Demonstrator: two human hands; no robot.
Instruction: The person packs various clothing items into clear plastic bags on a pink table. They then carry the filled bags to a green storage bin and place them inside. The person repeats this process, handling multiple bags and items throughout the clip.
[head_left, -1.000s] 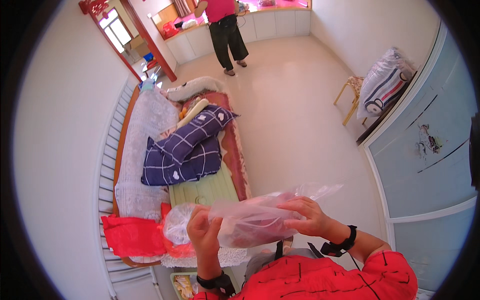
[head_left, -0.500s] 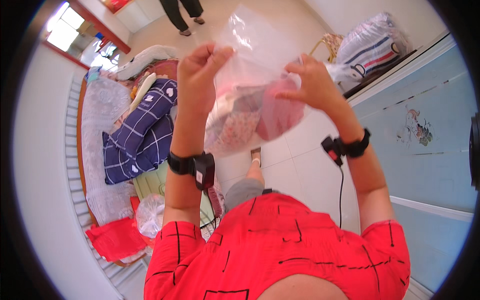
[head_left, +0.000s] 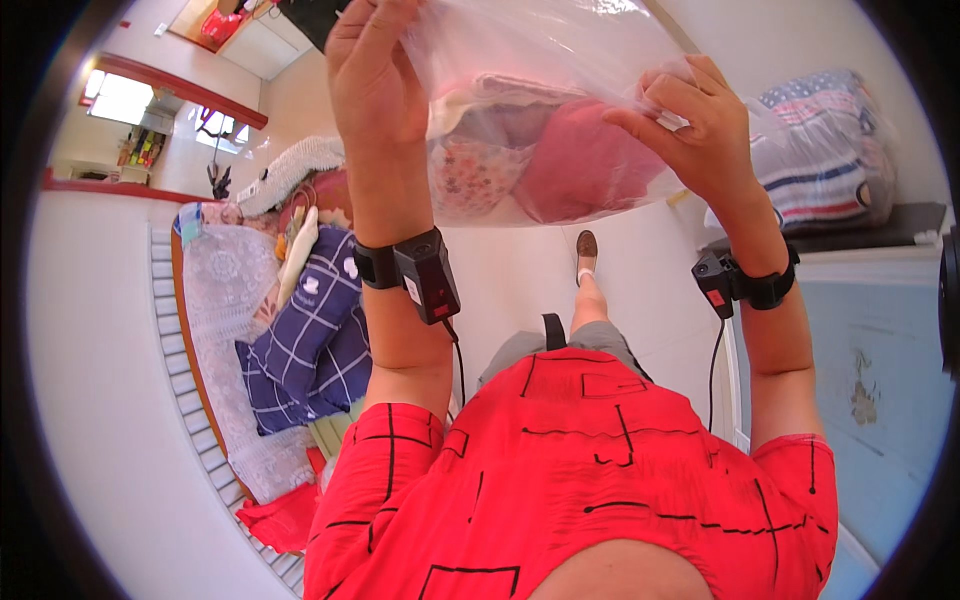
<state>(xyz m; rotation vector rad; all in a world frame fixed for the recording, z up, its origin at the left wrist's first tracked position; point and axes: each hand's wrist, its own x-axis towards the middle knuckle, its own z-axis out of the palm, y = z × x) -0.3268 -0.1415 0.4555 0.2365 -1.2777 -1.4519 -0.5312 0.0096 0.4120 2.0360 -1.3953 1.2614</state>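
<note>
Between my hands hangs a clear plastic bag (head_left: 545, 45), stretched wide near its upper part. Folded cloth shows through it: a deep pink piece (head_left: 590, 160), a floral print piece (head_left: 475, 178) and some greyish and cream fabric. My left hand (head_left: 380, 75) is closed on the bag's left edge, its fingertips partly cut off by the top of the view. On the right side, my right hand (head_left: 695, 125) pinches the plastic between thumb and bent fingers. The bag hangs off the floor, in front of my body.
To the left, a bench with a white lace cover (head_left: 225, 290) bears navy checked cushions (head_left: 310, 345) and a red cloth (head_left: 280, 520). Striped bedding in clear plastic (head_left: 825, 170) sits on a dark top at right, above a pale blue cabinet (head_left: 850, 400).
Both hands and the bag have moved up in the view, and my right hand farther right, drawing the plastic wider. The room has shifted in view as I moved.
</note>
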